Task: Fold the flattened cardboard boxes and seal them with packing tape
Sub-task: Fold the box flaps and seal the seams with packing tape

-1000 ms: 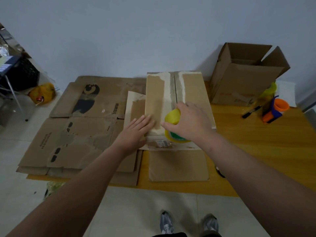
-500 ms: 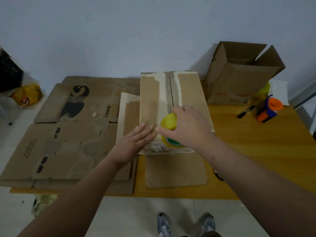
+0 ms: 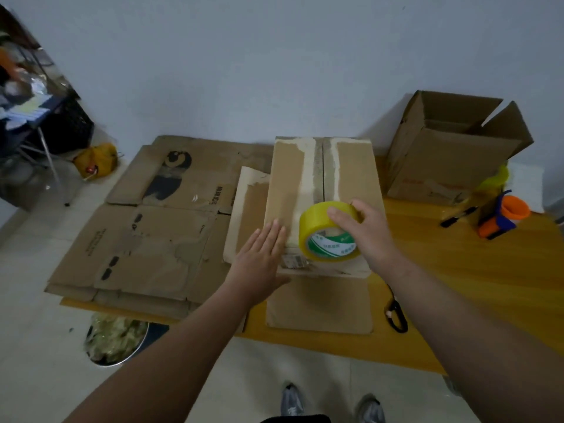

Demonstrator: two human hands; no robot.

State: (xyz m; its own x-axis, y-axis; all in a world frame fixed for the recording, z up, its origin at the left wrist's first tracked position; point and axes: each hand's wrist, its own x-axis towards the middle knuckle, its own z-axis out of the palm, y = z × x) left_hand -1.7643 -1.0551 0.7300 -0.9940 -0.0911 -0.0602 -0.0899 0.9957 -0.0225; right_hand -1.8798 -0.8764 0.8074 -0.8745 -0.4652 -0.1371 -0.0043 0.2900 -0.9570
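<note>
Yellow packing tape roll (image 3: 328,236) was gripped by right hand (image 3: 363,232) fingers, clamped on its rim; left hand (image 3: 261,257) fingers were pressed flat, together, on folded cardboard box (image 3: 287,184) just left.

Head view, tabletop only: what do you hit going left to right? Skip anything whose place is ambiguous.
flattened cardboard stack → left hand → tape roll → right hand → open box
</note>
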